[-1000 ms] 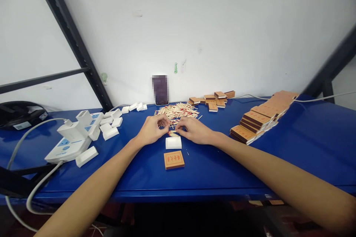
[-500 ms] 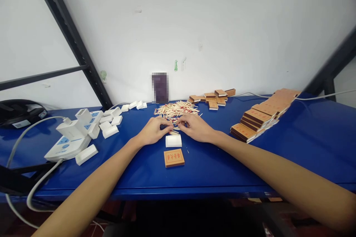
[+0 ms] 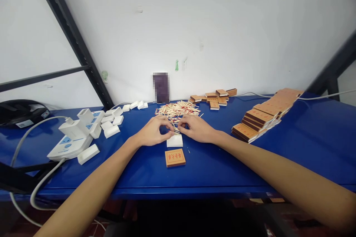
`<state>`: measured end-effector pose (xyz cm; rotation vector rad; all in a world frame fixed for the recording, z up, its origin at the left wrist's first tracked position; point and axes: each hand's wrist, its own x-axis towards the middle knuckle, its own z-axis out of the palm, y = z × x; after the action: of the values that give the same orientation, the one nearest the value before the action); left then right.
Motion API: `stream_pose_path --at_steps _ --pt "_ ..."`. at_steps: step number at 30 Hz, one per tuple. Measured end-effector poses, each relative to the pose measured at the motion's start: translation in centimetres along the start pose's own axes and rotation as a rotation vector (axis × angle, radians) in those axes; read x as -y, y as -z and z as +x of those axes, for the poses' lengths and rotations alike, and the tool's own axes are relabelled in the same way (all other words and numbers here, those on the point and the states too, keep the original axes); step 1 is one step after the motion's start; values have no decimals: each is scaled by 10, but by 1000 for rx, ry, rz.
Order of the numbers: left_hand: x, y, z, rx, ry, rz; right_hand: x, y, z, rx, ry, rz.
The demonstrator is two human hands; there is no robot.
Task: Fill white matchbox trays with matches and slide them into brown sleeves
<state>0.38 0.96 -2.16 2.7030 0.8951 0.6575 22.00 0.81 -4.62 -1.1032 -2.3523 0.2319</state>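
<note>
My left hand is closed in a pinch at the near edge of the pile of matches. Facing it, my right hand pinches too, its fingertips a short gap away. A few loose matches lie between the fingertips of both hands, apparently gripped at their ends. Just below the fingers sits a white matchbox tray, its far edge close to the left thumb. Nearer the table's front, an orange matchbox sleeve with red characters lies flat.
Several white trays lie at the left beside a white power strip with cables. Matchboxes are stacked in a sloping row at the right. More matchboxes and a dark blurred-out object are by the wall.
My hands have come slightly toward me, and the left fingertips are now closer to the white tray. Matches now show between the fingertips. The whole view has shifted a little.
</note>
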Motion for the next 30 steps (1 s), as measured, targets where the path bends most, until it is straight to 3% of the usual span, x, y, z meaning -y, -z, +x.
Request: stream_pose_path --at_steps 6,13,20,30 --pt "-11 0 -2 141 -19 -10 0 1 0 22 21 8" --pt "-11 5 -3 102 -37 -57 1 4 -2 75 -12 49" --pt "12 2 -1 -31 71 -8 1 5 1 96 -47 91" --pt "14 -4 0 111 21 126 0 5 5 93 -44 100"
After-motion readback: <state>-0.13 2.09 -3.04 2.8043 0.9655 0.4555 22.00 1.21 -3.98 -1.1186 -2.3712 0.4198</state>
